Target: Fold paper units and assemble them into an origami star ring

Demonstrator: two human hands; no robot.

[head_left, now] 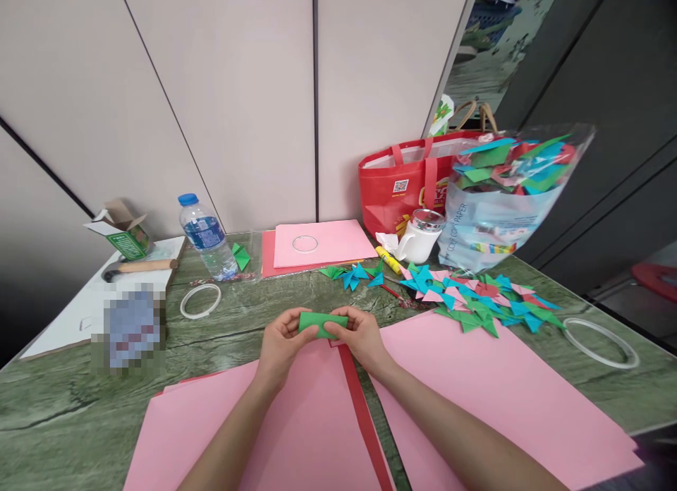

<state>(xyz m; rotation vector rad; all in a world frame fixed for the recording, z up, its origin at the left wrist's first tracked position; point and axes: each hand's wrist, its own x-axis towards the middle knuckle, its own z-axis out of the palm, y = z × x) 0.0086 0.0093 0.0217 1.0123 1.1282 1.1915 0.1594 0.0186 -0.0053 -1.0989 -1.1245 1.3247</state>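
Between my two hands is a small piece of folded green paper (323, 324), held level as a narrow rectangle. My left hand (283, 343) pinches its left end, thumb on the near face and fingers behind. At the right end my right hand (364, 336) grips it the same way. Under my wrists lies a stack of pink paper sheets (296, 420) with a red strip showing along its right side. A second stack of pink paper (476, 385) is to the right. Folded paper pieces (476, 297) in green, blue, pink and red are heaped beyond it.
A water bottle (204, 237), a hammer (140, 267), a small green box (124, 233) and a white ring (200, 302) stand or lie at left. Behind are a white mug (420, 237), a red bag (383, 188) and a plastic bag of folded paper (494, 216). Another ring (601, 344) lies at right.
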